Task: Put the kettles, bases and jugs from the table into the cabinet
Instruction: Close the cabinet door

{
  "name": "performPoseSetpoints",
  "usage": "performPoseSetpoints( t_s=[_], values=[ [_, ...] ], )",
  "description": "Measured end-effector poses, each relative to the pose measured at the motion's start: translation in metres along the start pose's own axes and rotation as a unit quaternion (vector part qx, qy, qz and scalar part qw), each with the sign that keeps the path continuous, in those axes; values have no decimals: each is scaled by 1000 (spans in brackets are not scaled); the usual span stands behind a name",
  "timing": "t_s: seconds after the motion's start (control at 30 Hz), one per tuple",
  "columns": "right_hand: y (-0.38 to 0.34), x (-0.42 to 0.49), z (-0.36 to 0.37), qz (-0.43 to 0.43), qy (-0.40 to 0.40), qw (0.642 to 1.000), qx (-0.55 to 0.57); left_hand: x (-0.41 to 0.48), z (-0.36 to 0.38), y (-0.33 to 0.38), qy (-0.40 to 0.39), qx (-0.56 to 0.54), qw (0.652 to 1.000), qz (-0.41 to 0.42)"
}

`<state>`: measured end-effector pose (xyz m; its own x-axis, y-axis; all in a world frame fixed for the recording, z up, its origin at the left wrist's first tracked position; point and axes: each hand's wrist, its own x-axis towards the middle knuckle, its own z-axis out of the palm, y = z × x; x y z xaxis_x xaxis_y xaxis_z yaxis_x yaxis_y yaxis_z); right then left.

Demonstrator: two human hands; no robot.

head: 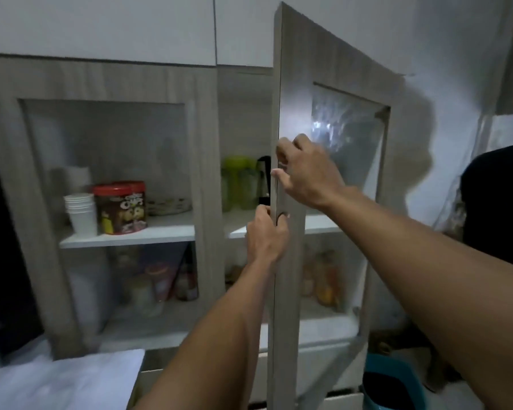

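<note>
Both hands grip the free edge of the cabinet's right door (290, 119), which stands swung out edge-on toward the camera. The left hand (265, 232) is curled around the edge low down, thumb pressed on the front face; the right hand (305, 173) pinches the same edge higher up with bent fingers. No kettles, bases or jugs from the table are in view, except that green-lidded jugs (239, 182) and something black, perhaps a kettle handle (263, 179), already stand on the upper shelf (172, 230) behind the door. If the door is closing, fingers wrapped round the edge could be caught against the frame. Whether the black piece sits clear of the door cannot be told.
</note>
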<state>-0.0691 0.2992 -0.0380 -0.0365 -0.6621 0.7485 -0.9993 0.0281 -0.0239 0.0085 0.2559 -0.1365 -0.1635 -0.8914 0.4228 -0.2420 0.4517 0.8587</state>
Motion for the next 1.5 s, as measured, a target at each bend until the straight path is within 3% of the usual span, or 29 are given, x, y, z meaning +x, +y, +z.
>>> performPoseSetpoints(
  t_s=[0.23, 0.47, 0.73, 0.87, 0.97, 1.17, 1.33, 1.5],
  values=[
    [-6, 68, 71, -34, -8, 999, -7, 71, -5, -28, 78, 56, 994, -58],
    [0, 104, 122, -82, -53, 995, 30, 119, -1, -44, 104, 90, 986, -92],
    [3, 143, 160, -98, -75, 992, -1, 172, 2, -67, 125, 102, 983, -92],
    [3, 158, 177, -88, -71, 994, -10, 195, 3, -76, 151, 122, 976, -100],
    [5, 172, 194, -64, -20, 998, 6, 212, 4, -78, 164, 178, 968, -68],
    [11, 198, 220, 60, -21, 997, 44, 249, 5, -93, 185, 275, 943, -33],
    [12, 213, 239, 69, -26, 997, 30, 276, 7, -114, 158, 294, 942, -26],
    [12, 226, 256, 73, -21, 997, -1, 290, 22, -122, 182, 301, 936, -27]
  ],
)
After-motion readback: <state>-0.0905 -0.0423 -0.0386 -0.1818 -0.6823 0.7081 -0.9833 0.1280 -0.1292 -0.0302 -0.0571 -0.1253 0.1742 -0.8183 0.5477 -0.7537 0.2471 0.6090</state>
